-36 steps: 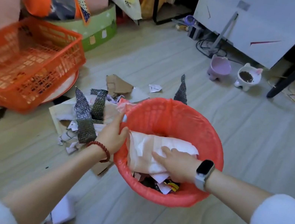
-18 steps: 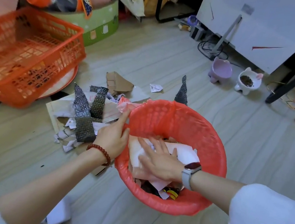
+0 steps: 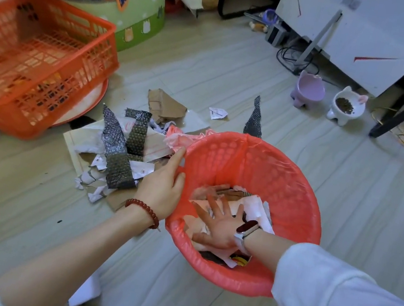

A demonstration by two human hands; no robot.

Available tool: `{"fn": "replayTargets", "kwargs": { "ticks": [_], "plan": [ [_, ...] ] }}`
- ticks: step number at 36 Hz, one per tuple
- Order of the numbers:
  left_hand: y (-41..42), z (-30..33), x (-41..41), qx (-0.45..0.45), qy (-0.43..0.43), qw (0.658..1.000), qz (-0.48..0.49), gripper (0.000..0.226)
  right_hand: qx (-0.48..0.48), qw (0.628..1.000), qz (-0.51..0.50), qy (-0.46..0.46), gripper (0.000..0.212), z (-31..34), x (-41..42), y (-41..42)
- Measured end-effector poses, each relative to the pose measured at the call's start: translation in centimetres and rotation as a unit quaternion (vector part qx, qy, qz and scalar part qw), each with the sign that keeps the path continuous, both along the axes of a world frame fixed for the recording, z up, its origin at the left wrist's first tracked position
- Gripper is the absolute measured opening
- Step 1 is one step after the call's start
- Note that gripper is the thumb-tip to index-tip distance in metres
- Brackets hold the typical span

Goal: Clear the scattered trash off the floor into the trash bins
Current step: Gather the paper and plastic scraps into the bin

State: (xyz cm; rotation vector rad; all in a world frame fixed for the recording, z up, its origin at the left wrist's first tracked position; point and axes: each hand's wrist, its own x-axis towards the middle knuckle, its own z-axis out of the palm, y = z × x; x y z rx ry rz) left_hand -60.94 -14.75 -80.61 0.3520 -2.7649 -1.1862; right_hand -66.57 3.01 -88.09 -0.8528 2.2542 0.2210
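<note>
While the right hand (image 3: 220, 225) lies flat, fingers spread, on paper inside the red bin (image 3: 295, 195), the left hand (image 3: 162, 189) grips the bin's rim at nine o'clock. Scattered trash (image 3: 126, 151) lies on the floor (image 3: 237, 65) at ten o'clock, near an orange basket (image 3: 36, 66).

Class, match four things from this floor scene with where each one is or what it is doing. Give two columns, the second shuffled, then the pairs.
Things:
1. right hand
2. left hand
3. white cat-shaped bowl
4. small crumpled paper scrap

States:
A. holds dark pet food
B. pressed flat on paper inside the red trash bin
C. lies alone on the floor beyond the bin
D. grips the bin's rim

Pairs: 1-B, 2-D, 3-A, 4-C
</note>
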Motion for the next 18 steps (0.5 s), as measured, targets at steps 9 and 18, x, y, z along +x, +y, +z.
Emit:
{"fn": "replayTargets", "kwargs": {
  "ticks": [9,18],
  "plan": [
    [-0.6,0.3,-0.2,0.011,0.018,1.000,-0.013,0.050,-0.252,0.965,-0.039,0.063,0.053,8.0,-2.0,-0.5],
    [-7.5,3.6,0.0,0.023,0.038,0.994,0.101,0.029,-0.511,0.840,-0.119,0.137,0.028,15.0,-1.7,-8.3]
  ]
}}
